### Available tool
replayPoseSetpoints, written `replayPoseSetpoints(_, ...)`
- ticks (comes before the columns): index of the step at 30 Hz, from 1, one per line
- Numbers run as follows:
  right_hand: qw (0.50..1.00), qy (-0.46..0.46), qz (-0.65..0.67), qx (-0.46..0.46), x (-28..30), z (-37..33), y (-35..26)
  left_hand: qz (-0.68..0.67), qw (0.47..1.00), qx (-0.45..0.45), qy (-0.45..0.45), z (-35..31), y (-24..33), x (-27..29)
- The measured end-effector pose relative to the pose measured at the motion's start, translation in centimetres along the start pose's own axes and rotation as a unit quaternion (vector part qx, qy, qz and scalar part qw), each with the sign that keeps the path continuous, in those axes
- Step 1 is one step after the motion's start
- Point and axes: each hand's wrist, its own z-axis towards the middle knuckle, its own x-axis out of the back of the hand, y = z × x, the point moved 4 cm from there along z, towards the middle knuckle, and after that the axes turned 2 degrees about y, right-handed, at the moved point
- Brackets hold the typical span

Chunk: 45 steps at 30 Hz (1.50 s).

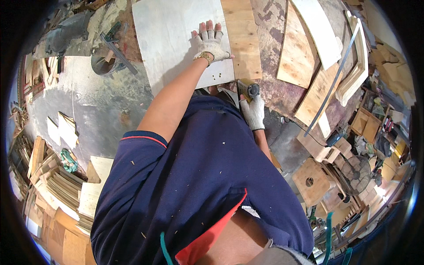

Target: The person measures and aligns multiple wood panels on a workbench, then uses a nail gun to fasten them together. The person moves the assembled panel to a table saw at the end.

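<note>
My left hand [211, 46], in a fingerless-tipped pale work glove, lies flat with fingers spread on a white-faced board [172, 39]. The bare fingertips point to the far edge. A bare plywood strip [242, 39] runs along the board's right side. Down at the near right corner, my right hand [253, 112], also gloved, is closed round a hand-held power tool [251, 88] with a yellowish and dark body. The tool sits at the strip's near edge; its working end is hidden. Several small dark specks or holes mark the white board near that corner.
Cut plywood pieces [297, 53] and a long metal straightedge [331, 84] lie to the right. A stool [310, 181] and a fan [354, 171] stand lower right. Stacked wood strips [57, 187] fill the lower left. A metal clamp-like bar [118, 55] rests at the upper left.
</note>
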Motion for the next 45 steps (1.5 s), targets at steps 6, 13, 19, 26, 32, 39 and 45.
replayPoseSetpoints(6, 0.999, -0.004, -0.051, -0.009, -0.8, 0.5, -0.6, 0.004, 1.0, 0.002, -0.002, 0.1, 0.1, -0.2)
replayPoseSetpoints(13, 0.997, -0.013, -0.071, -0.036, -1.2, 0.6, -1.3, -0.002, 1.0, 0.002, 0.015, 0.1, 0.0, -0.9)
replayPoseSetpoints(19, 0.998, -0.005, -0.055, -0.019, -0.1, 1.2, -2.0, -0.017, 1.0, -0.002, 0.016, 0.4, -0.1, -0.5)
replayPoseSetpoints(26, 1.0, 0.007, -0.015, 0.013, 0.2, 3.0, -2.0, -0.024, 1.0, -0.013, 0.008, -0.2, -0.1, -0.2)
replayPoseSetpoints(32, 0.999, -0.01, -0.015, 0.03, -0.4, 3.1, -3.0, -0.098, 0.994, -0.039, -0.004, 1.8, -1.4, -2.0)
replayPoseSetpoints(39, 0.996, -0.007, -0.09, -0.003, -0.4, 4.0, -4.1, -0.127, 0.991, -0.049, -0.009, 2.4, -1.7, -2.7)
replayPoseSetpoints(45, 0.997, 0.005, -0.066, 0.043, -0.7, 6.0, -5.4, -0.156, 0.986, -0.051, -0.027, 2.3, -2.0, -2.1)
